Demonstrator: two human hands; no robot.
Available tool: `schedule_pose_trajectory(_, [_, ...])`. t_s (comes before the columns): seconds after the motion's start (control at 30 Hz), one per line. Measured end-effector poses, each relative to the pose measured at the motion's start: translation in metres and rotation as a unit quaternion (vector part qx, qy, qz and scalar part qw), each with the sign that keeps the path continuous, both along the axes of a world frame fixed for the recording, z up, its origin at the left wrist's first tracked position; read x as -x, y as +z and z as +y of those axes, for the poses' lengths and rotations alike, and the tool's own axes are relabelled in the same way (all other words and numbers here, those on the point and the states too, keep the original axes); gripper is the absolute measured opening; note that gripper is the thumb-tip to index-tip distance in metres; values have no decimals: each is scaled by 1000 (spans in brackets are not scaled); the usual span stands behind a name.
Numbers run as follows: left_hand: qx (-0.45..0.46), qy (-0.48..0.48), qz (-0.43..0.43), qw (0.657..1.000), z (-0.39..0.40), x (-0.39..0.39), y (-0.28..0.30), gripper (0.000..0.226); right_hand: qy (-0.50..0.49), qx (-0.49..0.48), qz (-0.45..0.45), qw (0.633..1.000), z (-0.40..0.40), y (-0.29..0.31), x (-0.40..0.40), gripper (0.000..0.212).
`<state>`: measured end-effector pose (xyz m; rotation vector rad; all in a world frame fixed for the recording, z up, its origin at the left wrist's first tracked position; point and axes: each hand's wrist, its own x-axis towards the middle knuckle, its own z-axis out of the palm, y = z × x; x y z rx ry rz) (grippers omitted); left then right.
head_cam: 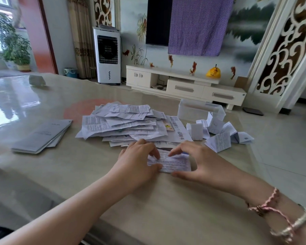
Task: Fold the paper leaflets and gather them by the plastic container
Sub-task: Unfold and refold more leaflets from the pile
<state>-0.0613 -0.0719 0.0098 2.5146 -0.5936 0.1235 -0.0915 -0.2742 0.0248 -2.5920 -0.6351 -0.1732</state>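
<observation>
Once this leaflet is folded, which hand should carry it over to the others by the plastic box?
Probably the right hand. The folded leaflets and the plastic container lie on its side of the leaflet being folded, while the left hand would have to cross over.

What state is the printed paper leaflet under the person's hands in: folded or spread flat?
Folded. The printed paper leaflet is a small compact rectangle, pressed on the table by left hand and right hand.
</observation>
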Motion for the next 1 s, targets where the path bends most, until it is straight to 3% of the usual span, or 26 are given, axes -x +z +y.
schedule_pose_trajectory(0.3, [-34, -53, 1, 998, 6, -3, 6, 43, 14, 89, -69, 994, -6, -4, 5, 25])
schedule_pose_trajectory(0.43, [-20, -49, 0, 999, 4, -4, 6, 27, -42, 12, -48, 998, -6, 1, 5, 10])
schedule_pose_trajectory(0.53, [-6, -33, -19, 999, 2, -4, 7, 1, -78, -67, 4, 995, -10, 5, 0, 18])
schedule_pose_trajectory(0.67, [32, 20, -2, 999, -2, -5, 6, 7, -146, -108, 33, 983, -13, -1, -13, 24])
schedule_pose_trajectory(0.8, [21, 64, 1, 998, -8, -8, 1, 19, -191, -48, 0, 980, -7, -8, -17, 25])
schedule_pose_trajectory(1.0, [-64, 71, -75, 993, -11, -4, -3, 36, -184, 101, -59, 976, -1, -14, -20, 27])
